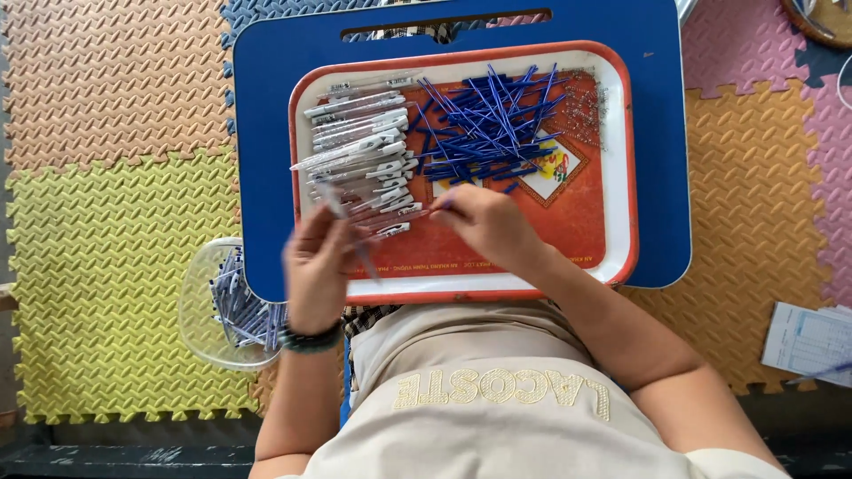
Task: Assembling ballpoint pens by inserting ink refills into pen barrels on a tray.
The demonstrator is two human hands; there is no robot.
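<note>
A floor (pixel 115 222) of interlocking foam mats in orange, yellow and pink carries everything. On it stands a blue lap desk (pixel 661 177) with a slot handle at its far edge. A red-rimmed tray (pixel 621 160) lies flat on the desk, holding clear pen barrels (pixel 359 146) at left and blue refills (pixel 488 124) at right. Beside the desk, a clear tub (pixel 200 302) of pens sits on the yellow mat; papers (pixel 812 341) lie at right.

A home floor turned piecework spot: interlocking foam play mats (pixel 106 231) in several colours, a blue lap desk (pixel 661 160), and a tray (pixel 621 177) heaped with pen parts.
</note>
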